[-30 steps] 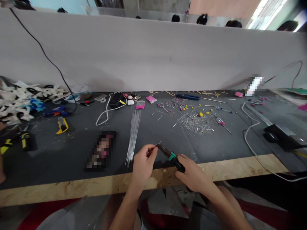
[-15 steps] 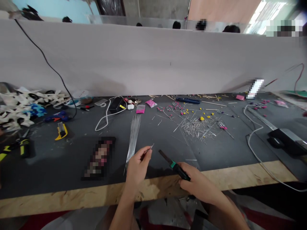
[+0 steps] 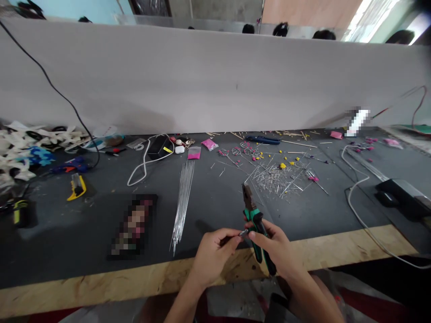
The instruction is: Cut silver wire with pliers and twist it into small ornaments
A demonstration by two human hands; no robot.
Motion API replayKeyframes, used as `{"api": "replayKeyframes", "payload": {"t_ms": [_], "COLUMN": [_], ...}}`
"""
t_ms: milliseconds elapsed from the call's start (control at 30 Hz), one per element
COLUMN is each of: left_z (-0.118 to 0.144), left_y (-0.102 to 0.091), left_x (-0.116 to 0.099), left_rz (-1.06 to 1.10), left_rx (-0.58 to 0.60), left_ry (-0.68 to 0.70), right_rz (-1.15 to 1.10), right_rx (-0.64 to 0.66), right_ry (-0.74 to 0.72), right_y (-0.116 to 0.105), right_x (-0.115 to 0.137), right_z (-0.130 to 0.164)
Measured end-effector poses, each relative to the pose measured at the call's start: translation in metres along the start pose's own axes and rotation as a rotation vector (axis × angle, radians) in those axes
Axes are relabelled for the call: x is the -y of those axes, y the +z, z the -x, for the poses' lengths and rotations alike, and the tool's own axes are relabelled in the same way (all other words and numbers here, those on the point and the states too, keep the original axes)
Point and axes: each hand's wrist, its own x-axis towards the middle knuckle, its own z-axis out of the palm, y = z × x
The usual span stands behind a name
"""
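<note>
My right hand is closed around combination pliers with green and black handles. Their dark jaws point up and away over the grey table, and the handles are spread apart. Close beside them, my left hand pinches a small bit of metal wire. My right thumb and a finger also touch that bit; its exact shape is too small to tell. Left of the hands lies a bundle of long straight wires. Beyond the pliers is a heap of short cut wires.
Wire pieces with pink beads lie at the back, near small pink bags. At left are a blurred-out phone-like object, a yellow cutter knife and a blue glue gun. A white cable runs along the right.
My left hand has moved right, bringing the wire bit to my right hand. The pliers have swung from pointing left to pointing upward, and their handles now show apart.
</note>
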Motion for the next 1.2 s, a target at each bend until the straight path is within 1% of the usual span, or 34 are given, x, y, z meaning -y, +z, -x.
{"api": "replayKeyframes", "payload": {"t_ms": [133, 233, 333, 467, 567, 667, 767, 1000, 1200], "left_z": [-0.003, -0.007, -0.01, -0.012, -0.012, -0.012, -0.011, -0.011, -0.012], "left_y": [0.003, 0.006, 0.009, 0.011, 0.011, 0.009, 0.009, 0.008, 0.007], "left_x": [-0.001, -0.003, -0.004, -0.004, -0.004, -0.004, -0.004, -0.002, 0.007], "left_rz": [0.1, 0.227, 0.364, 0.524, 0.591, 0.625, 0.638, 0.571, 0.567], "left_rx": [0.042, 0.077, 0.113, 0.166, 0.222, 0.279, 0.3, 0.276, 0.264], "left_ry": [-0.03, -0.066, -0.092, -0.144, -0.188, -0.229, -0.244, -0.244, -0.214], "right_rz": [0.048, 0.084, 0.065, 0.01, 0.006, 0.034, 0.052, 0.129, 0.187], "right_rx": [0.079, 0.08, 0.083, 0.109, 0.135, 0.137, 0.143, 0.138, 0.143], "right_ry": [-0.048, -0.1, -0.139, -0.139, -0.139, -0.152, -0.17, -0.179, -0.193], "right_y": [0.005, 0.009, 0.009, 0.006, 0.004, 0.002, 0.0, 0.003, 0.006], "right_x": [0.008, 0.012, 0.013, 0.011, 0.012, 0.014, 0.016, 0.018, 0.017], "right_z": [0.001, 0.0, -0.003, -0.005, -0.004, -0.003, -0.002, -0.002, -0.002]}}
